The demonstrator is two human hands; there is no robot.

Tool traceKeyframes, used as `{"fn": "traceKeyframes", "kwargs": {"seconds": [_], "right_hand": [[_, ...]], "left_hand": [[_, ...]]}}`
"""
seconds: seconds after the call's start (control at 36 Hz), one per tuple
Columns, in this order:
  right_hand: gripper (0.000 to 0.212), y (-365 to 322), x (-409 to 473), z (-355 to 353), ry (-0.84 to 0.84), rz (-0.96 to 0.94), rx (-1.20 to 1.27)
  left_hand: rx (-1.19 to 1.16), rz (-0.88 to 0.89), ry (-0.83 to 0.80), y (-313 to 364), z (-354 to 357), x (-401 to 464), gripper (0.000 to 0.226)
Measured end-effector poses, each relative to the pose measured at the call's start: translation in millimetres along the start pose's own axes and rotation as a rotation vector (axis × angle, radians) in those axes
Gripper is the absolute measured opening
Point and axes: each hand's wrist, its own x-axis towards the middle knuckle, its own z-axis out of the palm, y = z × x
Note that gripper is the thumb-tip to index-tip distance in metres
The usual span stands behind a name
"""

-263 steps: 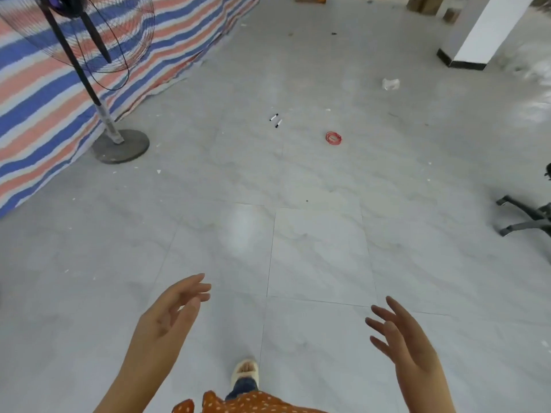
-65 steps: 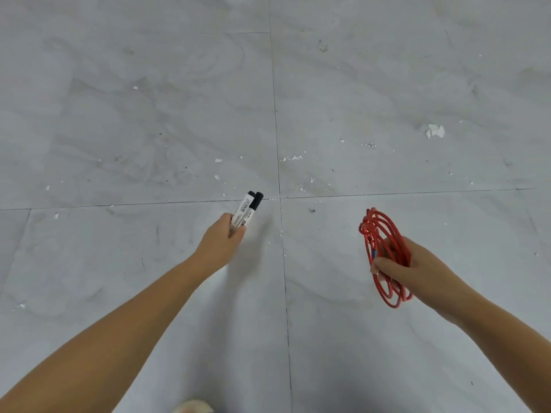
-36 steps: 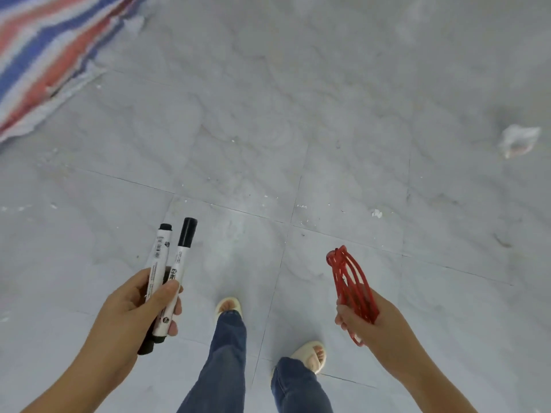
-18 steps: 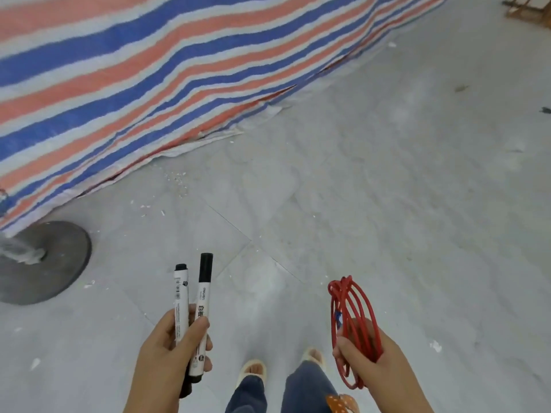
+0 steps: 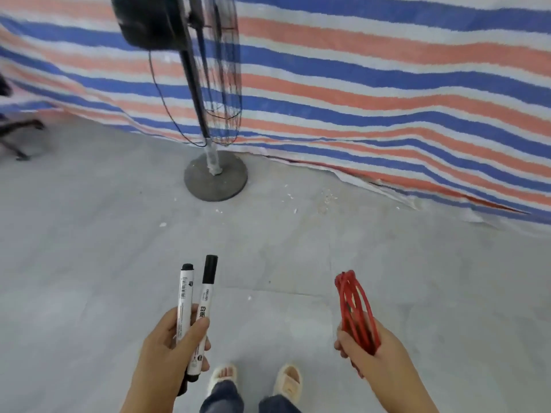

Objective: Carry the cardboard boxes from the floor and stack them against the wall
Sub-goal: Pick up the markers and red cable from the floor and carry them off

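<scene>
No cardboard box is in view. My left hand (image 5: 168, 350) grips two white markers (image 5: 195, 299) with black caps, held upright side by side. My right hand (image 5: 375, 353) holds a coil of red cord (image 5: 354, 308), its loops standing up above my fingers. Both hands are low in the view, above my two feet in pale slippers (image 5: 256, 380).
A black standing fan (image 5: 202, 84) on a round grey base (image 5: 216, 180) stands straight ahead. Behind it hangs a blue, orange and white striped tarp (image 5: 387, 84) that reaches the grey tiled floor (image 5: 89, 248). Dark chair legs (image 5: 18, 135) show at the far left.
My view has turned left, so the fan and the tarp now stand straight ahead. Both hands keep the same grip on the markers and the red cord.
</scene>
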Motion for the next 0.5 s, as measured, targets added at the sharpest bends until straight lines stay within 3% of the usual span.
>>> {"fn": "traceKeyframes", "kwargs": {"seconds": [0.14, 0.31, 0.5], "right_hand": [[0.011, -29, 38, 29, -0.241, -0.137, -0.162], [0.009, -59, 40, 111, -0.495, -0.265, -0.294], [0.003, -78, -1, 228, -0.665, -0.369, -0.393]], "left_hand": [[-0.116, -0.062, 0.307, -26, -40, -29, 0.003], [-0.31, -0.134, 0.641, -66, -93, -76, 0.005], [-0.519, -0.137, 0.878, -103, -170, -104, 0.01]]}}
